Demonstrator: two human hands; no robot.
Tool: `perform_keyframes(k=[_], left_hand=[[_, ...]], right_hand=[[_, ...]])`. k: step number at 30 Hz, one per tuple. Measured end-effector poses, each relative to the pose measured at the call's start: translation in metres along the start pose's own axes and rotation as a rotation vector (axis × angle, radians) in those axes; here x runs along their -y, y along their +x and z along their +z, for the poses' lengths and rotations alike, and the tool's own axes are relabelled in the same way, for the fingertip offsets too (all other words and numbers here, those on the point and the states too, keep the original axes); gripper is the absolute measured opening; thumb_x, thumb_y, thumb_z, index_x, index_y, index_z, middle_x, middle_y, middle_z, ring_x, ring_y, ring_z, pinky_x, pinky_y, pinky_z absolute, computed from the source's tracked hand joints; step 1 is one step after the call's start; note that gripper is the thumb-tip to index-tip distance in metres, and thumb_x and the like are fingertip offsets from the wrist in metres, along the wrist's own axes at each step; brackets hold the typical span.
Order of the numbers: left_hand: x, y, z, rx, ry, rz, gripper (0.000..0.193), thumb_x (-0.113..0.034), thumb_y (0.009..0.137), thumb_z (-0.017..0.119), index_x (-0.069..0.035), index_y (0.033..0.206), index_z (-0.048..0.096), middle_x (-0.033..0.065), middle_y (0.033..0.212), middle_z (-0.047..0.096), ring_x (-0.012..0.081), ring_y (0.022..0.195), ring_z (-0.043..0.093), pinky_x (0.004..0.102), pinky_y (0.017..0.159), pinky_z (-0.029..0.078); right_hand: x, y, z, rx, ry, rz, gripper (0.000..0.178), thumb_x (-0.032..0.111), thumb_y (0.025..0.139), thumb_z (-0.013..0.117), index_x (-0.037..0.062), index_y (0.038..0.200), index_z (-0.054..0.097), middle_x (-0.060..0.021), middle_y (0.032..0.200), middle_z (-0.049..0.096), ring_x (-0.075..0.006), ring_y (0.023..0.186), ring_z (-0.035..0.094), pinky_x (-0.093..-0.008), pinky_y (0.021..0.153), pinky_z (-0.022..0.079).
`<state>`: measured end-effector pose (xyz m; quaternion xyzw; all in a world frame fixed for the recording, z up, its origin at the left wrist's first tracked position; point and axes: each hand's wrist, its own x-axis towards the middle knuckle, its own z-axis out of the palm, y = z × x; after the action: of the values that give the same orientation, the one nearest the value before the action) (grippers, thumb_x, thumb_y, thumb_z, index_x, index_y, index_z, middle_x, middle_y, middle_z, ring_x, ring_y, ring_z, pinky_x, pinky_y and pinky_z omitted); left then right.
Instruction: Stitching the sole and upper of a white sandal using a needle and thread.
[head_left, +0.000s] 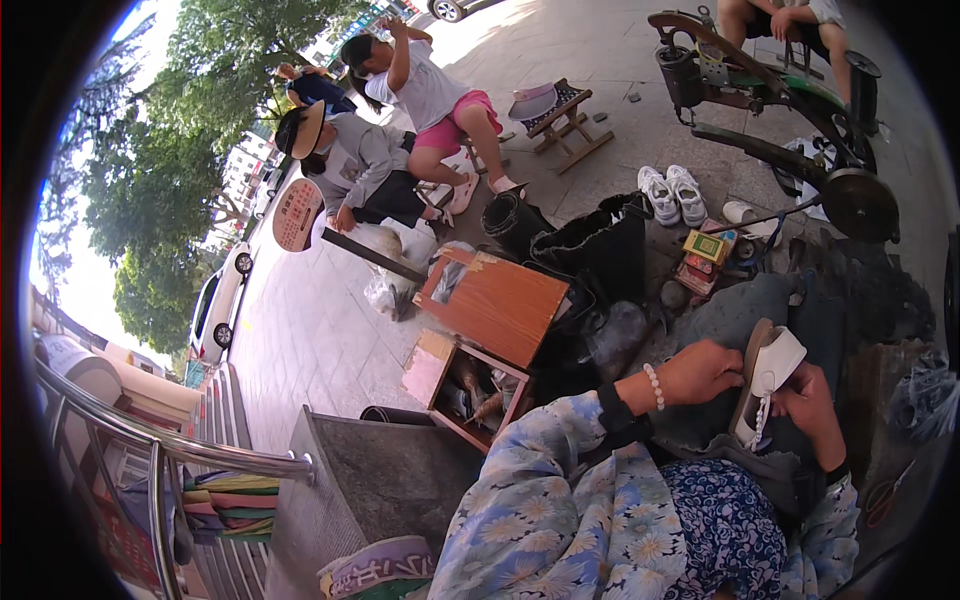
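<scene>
A white sandal [778, 362] with a tan sole stands tilted over the dark cloth on my lap. My right hand [812, 408] is closed round its strap side, near a beaded white strap. My left hand [700, 376], with a white bead bracelet at the wrist, is closed in a pinch beside the sole's edge. What its fingertips hold, if anything, is too small to make out. A grey-blue cloth [722, 322] lies beneath both hands.
Left of my arm is a wooden drawer box [500, 308] with tools inside. Beyond it stands a black bucket [600, 245]. White sneakers [672, 196], small boxes [703, 252] and a black hand-cranked machine [770, 130] stand farther off. People sit on stools; a metal railing [160, 440] runs at left.
</scene>
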<state>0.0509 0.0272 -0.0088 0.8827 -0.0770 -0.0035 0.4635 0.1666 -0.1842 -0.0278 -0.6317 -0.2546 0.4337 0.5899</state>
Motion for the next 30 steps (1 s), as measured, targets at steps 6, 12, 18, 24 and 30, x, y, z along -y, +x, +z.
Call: perform_keyframes(k=[6,12,18,24,30], left_hand=[[0.001,0.003,-0.002,-0.004,0.105,-0.051,0.014,-0.017,0.079,0.063,-0.003,0.08,0.059,0.0178,0.069,0.06,0.0383,0.067,0.058,0.0438,0.059,0.046],[-0.003,0.002,-0.004,-0.081,0.184,-0.062,0.016,-0.022,0.078,0.064,-0.006,0.082,0.061,0.0164,0.069,0.061,0.0374,0.069,0.059,0.0442,0.058,0.046],[-0.002,0.003,-0.001,-0.094,0.25,-0.066,0.022,-0.028,0.077,0.065,-0.007,0.078,0.061,0.0159,0.065,0.059,0.0374,0.066,0.058,0.0444,0.056,0.044],[0.001,-0.002,0.0,-0.132,0.247,-0.092,0.027,-0.033,0.078,0.064,-0.007,0.076,0.059,0.0155,0.061,0.057,0.0376,0.064,0.057,0.0448,0.054,0.044],[-0.01,-0.012,-0.024,0.045,0.223,-0.032,0.025,-0.024,0.077,0.064,-0.008,0.095,0.06,0.014,0.072,0.061,0.0354,0.069,0.059,0.0427,0.059,0.046]], right_hand=[[-0.017,0.01,0.004,-0.036,-0.053,-0.078,0.014,-0.002,0.079,0.057,-0.0012,0.091,0.063,-0.0045,0.076,0.063,-0.0089,0.064,0.058,-0.0246,0.056,0.046],[-0.018,0.013,0.004,-0.055,-0.175,-0.231,0.018,-0.002,0.078,0.058,-0.0022,0.095,0.064,-0.004,0.083,0.065,-0.0104,0.079,0.06,-0.0263,0.069,0.047],[-0.012,0.004,0.005,-0.025,-0.283,-0.267,0.018,-0.001,0.078,0.058,-0.0014,0.095,0.064,-0.0058,0.086,0.065,-0.0102,0.081,0.059,-0.026,0.071,0.047],[-0.005,0.001,0.01,-0.019,-0.247,-0.204,0.019,-0.001,0.079,0.055,-0.0013,0.096,0.063,-0.0057,0.085,0.065,-0.0125,0.081,0.061,-0.0261,0.074,0.047],[0.025,-0.008,-0.037,-0.18,-0.354,-0.462,0.015,-0.002,0.082,0.054,-0.004,0.095,0.059,-0.0077,0.097,0.061,-0.0116,0.089,0.057,-0.0242,0.077,0.045]])
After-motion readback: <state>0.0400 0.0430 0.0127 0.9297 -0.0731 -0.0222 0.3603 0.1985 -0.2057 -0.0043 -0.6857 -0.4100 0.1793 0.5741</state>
